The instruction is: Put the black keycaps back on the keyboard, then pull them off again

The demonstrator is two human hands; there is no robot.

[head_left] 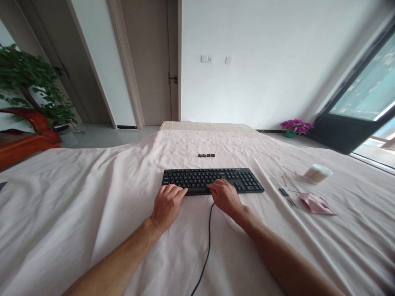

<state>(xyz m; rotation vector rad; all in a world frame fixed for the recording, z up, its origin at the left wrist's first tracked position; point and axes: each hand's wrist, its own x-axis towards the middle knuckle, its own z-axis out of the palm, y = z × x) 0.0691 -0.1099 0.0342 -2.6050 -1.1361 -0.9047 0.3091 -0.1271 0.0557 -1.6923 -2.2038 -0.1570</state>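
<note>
A black keyboard (pixel 247 181) lies on the pink cloth, its cable (pixel 210 234) running from the front edge toward me. My left hand (pixel 168 203) is at the front left part of the keyboard, fingers bent over the edge and thumb at the bottom row. Around the front edge right of the middle, my right hand (pixel 225 195) has its fingers curled, with thumb and forefinger close together near the bottom row. The undersides of both hands are hidden. Beyond the keyboard, several loose black keycaps (pixel 206 156) sit in a short row.
To the right are a clear round tub of cotton swabs (pixel 317 173), a pink pouch (pixel 317 204), a small dark block (pixel 283 192) and some thin sticks (pixel 291 202). The wrinkled cloth (pixel 123 230) covers the surface. A wooden chair arm (pixel 33 127) stands at left.
</note>
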